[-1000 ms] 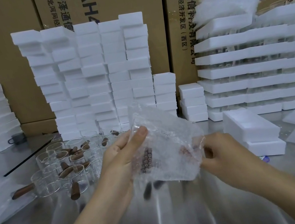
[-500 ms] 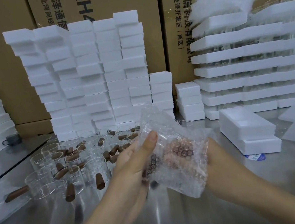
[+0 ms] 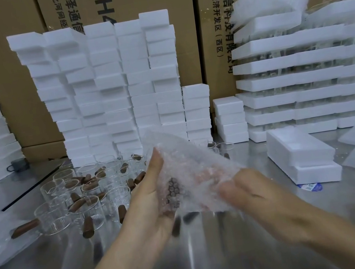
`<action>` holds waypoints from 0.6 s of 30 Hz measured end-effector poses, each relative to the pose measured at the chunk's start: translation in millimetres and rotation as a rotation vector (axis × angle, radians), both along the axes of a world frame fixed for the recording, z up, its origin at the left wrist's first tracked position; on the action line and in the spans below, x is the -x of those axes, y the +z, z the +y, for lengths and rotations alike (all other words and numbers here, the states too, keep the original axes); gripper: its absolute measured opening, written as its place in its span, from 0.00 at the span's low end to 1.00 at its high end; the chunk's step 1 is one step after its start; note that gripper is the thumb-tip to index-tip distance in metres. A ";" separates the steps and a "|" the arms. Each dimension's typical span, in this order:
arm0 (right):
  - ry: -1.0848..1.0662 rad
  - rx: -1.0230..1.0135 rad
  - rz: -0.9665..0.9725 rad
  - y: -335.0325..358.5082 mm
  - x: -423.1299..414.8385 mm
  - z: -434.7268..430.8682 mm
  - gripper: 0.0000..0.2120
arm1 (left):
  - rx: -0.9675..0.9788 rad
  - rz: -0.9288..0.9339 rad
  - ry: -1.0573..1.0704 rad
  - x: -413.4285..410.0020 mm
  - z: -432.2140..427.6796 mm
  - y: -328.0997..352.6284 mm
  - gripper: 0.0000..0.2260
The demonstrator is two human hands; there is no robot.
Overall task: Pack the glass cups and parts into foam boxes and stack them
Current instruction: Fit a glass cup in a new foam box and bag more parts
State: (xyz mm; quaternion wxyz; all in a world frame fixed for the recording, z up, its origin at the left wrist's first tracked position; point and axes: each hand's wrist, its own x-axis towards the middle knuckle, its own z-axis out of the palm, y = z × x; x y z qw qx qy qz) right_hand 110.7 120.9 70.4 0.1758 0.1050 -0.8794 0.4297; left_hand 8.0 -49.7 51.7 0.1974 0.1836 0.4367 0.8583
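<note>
Steel table: glass cups, foam boxes.

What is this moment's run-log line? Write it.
step: wrapping | left hand: holds clear bubble-wrap bundle | right hand: holds same bundle | open white foam box: at right
</note>
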 end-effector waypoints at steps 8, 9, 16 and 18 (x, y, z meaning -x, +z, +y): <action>-0.322 0.061 0.422 -15.5 7.4 19.5 0.31 | 0.082 0.038 -0.024 -7.0 4.1 1.4 0.26; -0.393 0.066 0.403 -13.9 5.6 20.7 0.30 | 0.072 0.030 -0.028 -7.6 4.3 1.8 0.25; -0.200 0.272 0.299 -11.5 2.1 19.5 0.29 | 0.236 0.031 -0.105 -20.4 9.7 4.5 0.36; -0.181 0.320 0.307 -13.8 4.7 16.9 0.15 | 0.274 0.025 -0.196 -24.3 10.5 5.1 0.36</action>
